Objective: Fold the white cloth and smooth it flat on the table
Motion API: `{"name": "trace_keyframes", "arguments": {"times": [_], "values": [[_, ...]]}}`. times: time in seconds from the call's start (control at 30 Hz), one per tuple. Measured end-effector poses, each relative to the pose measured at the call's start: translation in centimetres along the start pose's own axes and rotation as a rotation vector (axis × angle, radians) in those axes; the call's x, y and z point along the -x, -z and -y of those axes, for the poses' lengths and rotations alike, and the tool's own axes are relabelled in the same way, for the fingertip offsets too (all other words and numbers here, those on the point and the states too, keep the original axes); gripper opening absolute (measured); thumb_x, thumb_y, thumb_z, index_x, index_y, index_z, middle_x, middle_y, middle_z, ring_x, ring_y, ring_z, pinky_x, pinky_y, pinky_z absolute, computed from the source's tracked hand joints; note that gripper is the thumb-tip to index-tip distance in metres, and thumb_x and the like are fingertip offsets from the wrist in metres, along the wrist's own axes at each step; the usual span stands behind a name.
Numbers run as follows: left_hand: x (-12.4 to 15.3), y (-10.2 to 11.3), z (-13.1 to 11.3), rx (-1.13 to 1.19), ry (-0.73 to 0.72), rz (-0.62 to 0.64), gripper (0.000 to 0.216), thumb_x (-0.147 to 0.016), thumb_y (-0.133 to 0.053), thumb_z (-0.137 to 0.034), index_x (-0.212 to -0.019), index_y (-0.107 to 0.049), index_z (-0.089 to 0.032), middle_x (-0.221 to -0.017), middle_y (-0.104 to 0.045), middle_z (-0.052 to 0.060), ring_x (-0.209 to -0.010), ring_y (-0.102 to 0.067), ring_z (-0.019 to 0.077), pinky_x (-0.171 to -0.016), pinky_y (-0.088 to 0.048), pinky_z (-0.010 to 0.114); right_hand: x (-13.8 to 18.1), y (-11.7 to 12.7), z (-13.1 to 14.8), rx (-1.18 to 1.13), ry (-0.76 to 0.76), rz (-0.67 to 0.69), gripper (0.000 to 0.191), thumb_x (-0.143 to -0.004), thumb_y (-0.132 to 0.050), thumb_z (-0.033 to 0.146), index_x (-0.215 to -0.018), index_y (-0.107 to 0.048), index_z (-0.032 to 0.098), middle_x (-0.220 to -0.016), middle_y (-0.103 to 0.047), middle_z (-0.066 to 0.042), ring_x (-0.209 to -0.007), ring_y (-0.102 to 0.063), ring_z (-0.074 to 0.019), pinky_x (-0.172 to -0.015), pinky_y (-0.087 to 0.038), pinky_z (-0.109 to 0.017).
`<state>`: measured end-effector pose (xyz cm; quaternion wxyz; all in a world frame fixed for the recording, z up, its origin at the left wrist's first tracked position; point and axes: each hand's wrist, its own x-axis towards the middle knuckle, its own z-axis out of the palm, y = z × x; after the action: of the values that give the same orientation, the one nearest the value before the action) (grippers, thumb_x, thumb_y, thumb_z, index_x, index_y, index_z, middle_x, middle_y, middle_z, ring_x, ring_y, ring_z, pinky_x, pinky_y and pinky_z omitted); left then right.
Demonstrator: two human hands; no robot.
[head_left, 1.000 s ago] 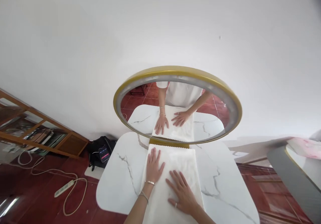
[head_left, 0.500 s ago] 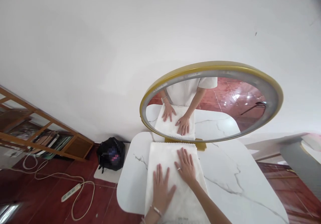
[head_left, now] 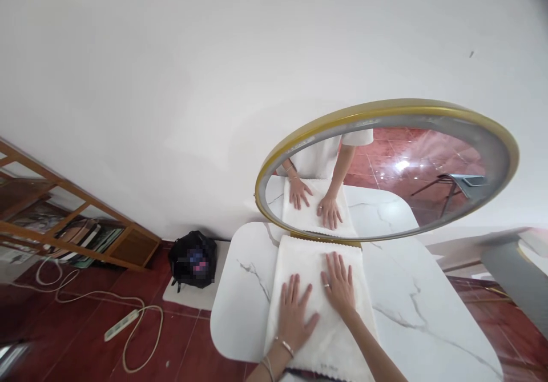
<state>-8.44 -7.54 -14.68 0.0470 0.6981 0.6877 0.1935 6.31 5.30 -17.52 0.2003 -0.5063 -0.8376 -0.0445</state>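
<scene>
A white towel (head_left: 319, 336) with scalloped edges lies spread on the white marble-patterned table (head_left: 240, 313). My left hand (head_left: 295, 313) rests palm down on its left part, fingers stretched out and a bracelet at the wrist. Farther up and to the right, my right hand (head_left: 339, 285) presses flat on the same cloth, fingers extended, a ring on one finger. Both hands hold nothing. Behind the towel stands an oval gold-rimmed mirror (head_left: 411, 193), which reflects both hands and the cloth. Small dark print shows near the towel's lower edge.
A black bag (head_left: 193, 262) sits on the floor left of the table. Farther left are a wooden shelf unit (head_left: 132, 248) and a white power strip (head_left: 121, 325) with its cord. A grey chair-like piece (head_left: 514, 273) stands at the right. The wall rises behind the mirror.
The towel and both hands on it have shifted right along the table and slightly away from me. More of the towel's near edge shows. The view has also turned a little.
</scene>
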Motion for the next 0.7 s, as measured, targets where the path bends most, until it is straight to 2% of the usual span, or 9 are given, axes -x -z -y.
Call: {"name": "trace_keyframes", "arguments": {"times": [0.27, 0.37, 0.43, 0.5, 0.63, 0.7], "values": [[3.4, 2.6, 6.2, -0.118, 0.125, -0.040, 0.068, -0.085, -0.051, -0.052, -0.145, -0.026, -0.032, -0.155, -0.019, 0.006, -0.140, -0.023, 0.0308, -0.111, -0.023, 0.050, -2.8, -1.5, 8.6, -0.109, 0.132, 0.035, 0.066, -0.095, -0.029, 0.029, -0.149, 0.006, 0.018, -0.155, -0.015, -0.008, -0.142, -0.015, -0.0230, -0.112, -0.020, -0.047], [3.8, 3.2, 8.0, -0.136, 0.172, -0.062, 0.067, -0.086, -0.050, -0.051, -0.145, -0.028, -0.030, -0.154, -0.023, 0.008, -0.139, -0.025, 0.0305, -0.111, -0.025, 0.051, -3.7, -1.9, 11.0, -0.135, 0.169, 0.038, 0.066, -0.095, -0.030, 0.027, -0.149, 0.007, 0.017, -0.154, -0.019, -0.008, -0.142, -0.015, -0.0227, -0.112, -0.021, -0.046], [2.7, 3.6, 9.1, -0.115, 0.222, -0.103, 0.063, -0.088, -0.048, -0.046, -0.145, -0.029, -0.026, -0.152, -0.028, 0.010, -0.137, -0.029, 0.0289, -0.110, -0.028, 0.049, -4.0, -2.0, 11.9, -0.146, 0.183, 0.037, 0.066, -0.095, -0.030, 0.026, -0.149, 0.007, 0.017, -0.154, -0.020, -0.008, -0.142, -0.015, -0.0221, -0.112, -0.021, -0.045], [0.5, 3.8, 10.3, -0.087, 0.258, -0.142, 0.058, -0.091, -0.043, -0.040, -0.145, -0.028, -0.024, -0.151, -0.030, 0.010, -0.137, -0.030, 0.0269, -0.111, -0.030, 0.046, -4.0, -2.1, 12.2, -0.154, 0.167, 0.032, 0.066, -0.095, -0.031, 0.028, -0.149, 0.006, 0.017, -0.154, -0.019, -0.008, -0.143, -0.013, -0.0224, -0.112, -0.021, -0.045], [-4.6, 3.7, 12.8, -0.089, 0.223, -0.142, 0.057, -0.092, -0.042, -0.038, -0.146, -0.026, -0.029, -0.156, -0.016, 0.006, -0.142, -0.017, 0.0278, -0.113, -0.026, 0.049, -3.8, -2.6, 11.8, -0.159, 0.036, -0.026, 0.067, -0.096, -0.031, 0.033, -0.150, 0.004, 0.015, -0.155, -0.014, -0.010, -0.143, -0.012, -0.0256, -0.111, -0.022, -0.049], [-6.2, 3.3, 14.0, -0.116, 0.188, -0.128, 0.058, -0.091, -0.045, -0.041, -0.145, -0.026, -0.032, -0.157, -0.012, 0.004, -0.143, -0.014, 0.0292, -0.113, -0.023, 0.051, -4.0, -3.0, 11.6, -0.158, 0.022, -0.037, 0.067, -0.096, -0.031, 0.034, -0.150, 0.003, 0.015, -0.155, -0.013, -0.011, -0.142, -0.013, -0.0264, -0.111, -0.024, -0.048]]}}
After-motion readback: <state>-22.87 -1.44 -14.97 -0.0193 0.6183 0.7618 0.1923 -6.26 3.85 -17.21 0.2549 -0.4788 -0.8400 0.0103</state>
